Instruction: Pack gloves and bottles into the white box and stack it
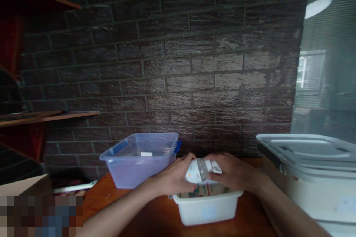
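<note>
left hand (175, 176) + right hand (232, 172): both closed around white packet (200, 171) (taped) | directly below: white tub (207, 207), holding more packets | left of grip: clear bin (139, 159)

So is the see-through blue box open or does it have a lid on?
Open. The clear blue box has no lid on top; you can see straight down past its rim to the inside.

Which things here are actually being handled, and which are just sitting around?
In hand: left hand, right hand, white wrapped packet, small white plastic tub.

Lying about: clear bluish plastic bin, large grey lidded container, wooden shelves.
</note>
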Motion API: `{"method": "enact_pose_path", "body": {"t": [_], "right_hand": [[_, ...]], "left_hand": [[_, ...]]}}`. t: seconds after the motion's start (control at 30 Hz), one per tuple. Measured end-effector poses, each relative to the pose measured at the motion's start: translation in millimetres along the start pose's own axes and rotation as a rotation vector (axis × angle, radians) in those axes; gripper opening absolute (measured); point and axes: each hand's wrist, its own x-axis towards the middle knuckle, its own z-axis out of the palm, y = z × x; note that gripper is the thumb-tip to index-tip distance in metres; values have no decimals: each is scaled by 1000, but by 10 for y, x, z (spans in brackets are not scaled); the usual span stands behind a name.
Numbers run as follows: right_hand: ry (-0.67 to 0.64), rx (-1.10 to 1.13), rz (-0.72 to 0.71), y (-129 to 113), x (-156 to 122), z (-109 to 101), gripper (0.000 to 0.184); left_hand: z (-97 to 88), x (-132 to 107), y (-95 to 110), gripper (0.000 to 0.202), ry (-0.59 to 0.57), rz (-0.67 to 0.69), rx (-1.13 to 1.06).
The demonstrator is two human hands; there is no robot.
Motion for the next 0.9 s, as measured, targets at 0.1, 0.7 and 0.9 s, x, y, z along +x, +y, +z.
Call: {"method": "enact_pose_path", "body": {"t": [0.1, 0.7, 0.9], "right_hand": [[-139, -33, -10, 55, 29, -23, 39], [-453, -155, -19, 291, 242, 173, 30], [-503, -140, -26, 267, 239, 229, 23]], "left_hand": [[-15, 51, -15, 48, -75, 25, 28], [198, 271, -170, 42, -334, 28, 18], [97, 325, -197, 30, -507, -1, -26]]}}
